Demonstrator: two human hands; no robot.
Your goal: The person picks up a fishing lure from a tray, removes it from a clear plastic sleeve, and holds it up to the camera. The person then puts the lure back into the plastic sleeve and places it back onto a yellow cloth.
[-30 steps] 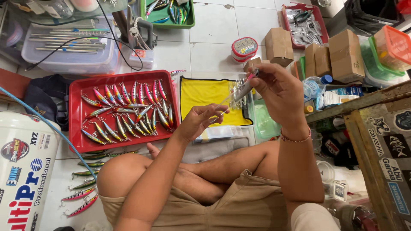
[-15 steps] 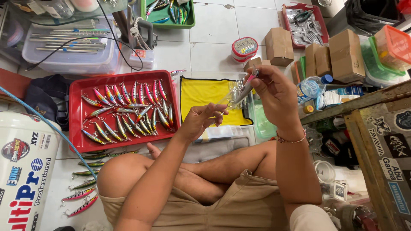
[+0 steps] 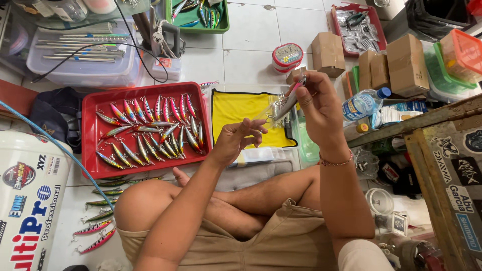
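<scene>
Two hands raised over the floor tiles. L to R: red tray [image 3: 90, 108] w/ rows of fishing lures, left hand [image 3: 236, 140] pinching clear sleeve [image 3: 268, 108], yellow mat [image 3: 236, 108] below, right hand [image 3: 319, 108] clamped on slim lure [image 3: 290, 100], near cardboard boxes [image 3: 329, 52].

White tiled floor [image 3: 251, 55] under even light; wooden bench edge [image 3: 422, 120] at right.
</scene>
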